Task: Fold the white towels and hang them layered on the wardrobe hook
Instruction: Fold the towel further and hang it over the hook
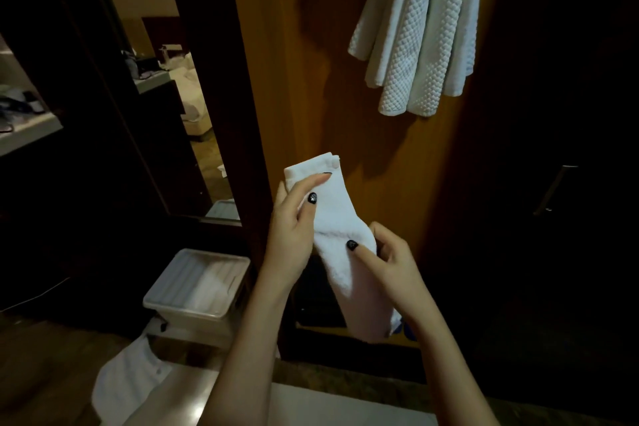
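A white towel (340,218), folded into a long narrow strip, is held in front of the wooden wardrobe panel (304,79). My left hand (295,228) grips its upper part, fingers over the front and thumb on its face. My right hand (387,259) pinches the strip lower down, thumb pressed on the front. The strip's lower end hangs past my right wrist. Several white quilted towels (420,31) hang bunched high on the panel; the hook that holds them is out of frame.
A clear plastic bin (179,301) with white cloth inside stands on the floor at lower left. More white fabric (128,380) lies below it. A mirror (166,79) is at left, a dark wardrobe door with a metal handle (555,188) at right.
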The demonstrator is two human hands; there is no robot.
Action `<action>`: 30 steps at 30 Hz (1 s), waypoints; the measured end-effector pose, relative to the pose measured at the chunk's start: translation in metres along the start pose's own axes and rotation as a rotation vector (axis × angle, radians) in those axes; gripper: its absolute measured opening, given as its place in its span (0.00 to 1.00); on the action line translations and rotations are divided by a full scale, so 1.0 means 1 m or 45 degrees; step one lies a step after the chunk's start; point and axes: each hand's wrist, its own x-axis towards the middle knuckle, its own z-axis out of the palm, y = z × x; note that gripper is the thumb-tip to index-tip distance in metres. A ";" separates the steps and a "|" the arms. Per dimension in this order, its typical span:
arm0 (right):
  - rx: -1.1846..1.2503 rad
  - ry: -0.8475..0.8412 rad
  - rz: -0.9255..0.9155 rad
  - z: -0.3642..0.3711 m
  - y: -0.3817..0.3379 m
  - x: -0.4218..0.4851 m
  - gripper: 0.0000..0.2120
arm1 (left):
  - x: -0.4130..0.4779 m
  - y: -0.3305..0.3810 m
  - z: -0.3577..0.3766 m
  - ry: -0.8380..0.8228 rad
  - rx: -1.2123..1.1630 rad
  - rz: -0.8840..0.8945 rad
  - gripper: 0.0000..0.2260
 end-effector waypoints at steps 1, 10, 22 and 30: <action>0.014 -0.010 0.002 -0.001 -0.001 0.001 0.12 | 0.000 0.001 0.002 -0.023 0.002 -0.032 0.19; -0.019 -0.206 0.113 -0.006 -0.015 -0.002 0.23 | 0.005 0.002 0.005 -0.064 0.208 -0.110 0.19; -0.286 0.299 -0.034 -0.002 -0.017 -0.001 0.20 | 0.008 0.001 0.006 0.010 0.063 -0.125 0.16; 0.210 -0.053 0.136 -0.011 -0.015 -0.001 0.16 | 0.008 0.004 -0.001 -0.066 -0.137 -0.161 0.19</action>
